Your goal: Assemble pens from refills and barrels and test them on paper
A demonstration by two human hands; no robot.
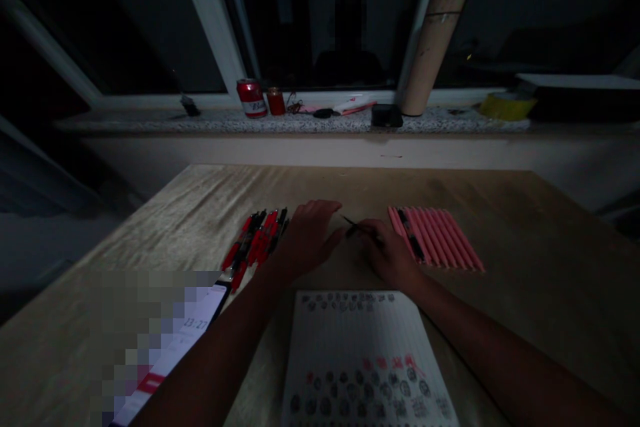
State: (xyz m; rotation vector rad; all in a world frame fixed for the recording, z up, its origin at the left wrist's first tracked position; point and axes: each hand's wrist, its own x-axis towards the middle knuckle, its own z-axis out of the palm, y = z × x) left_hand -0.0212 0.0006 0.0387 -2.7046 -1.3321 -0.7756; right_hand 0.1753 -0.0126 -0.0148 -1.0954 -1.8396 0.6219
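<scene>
My right hand (pixel 385 253) is closed around a thin black pen (pixel 363 227), its narrow end pointing up and left toward my left hand. My left hand (pixel 313 233) is held over the table with its fingers stretched out and nothing visible in it. Left of it lies a loose bunch of red and black pens (pixel 257 237), partly hidden by the hand. Right of my right hand, slim pink pens or pencils (pixel 445 237) lie in a neat row, with one black pen (pixel 411 235) among them. Below both hands is a lined notebook (pixel 350 333) with black and red scribbled marks.
A lit phone (pixel 185 340) lies at the left, partly behind my left forearm and pixelated. On the windowsill (pixel 200 121) stand a red can (pixel 251 98), a small red jar (pixel 275 101), a tall cardboard tube (pixel 433 53) and a dark box (pixel 585 99). The room is dim.
</scene>
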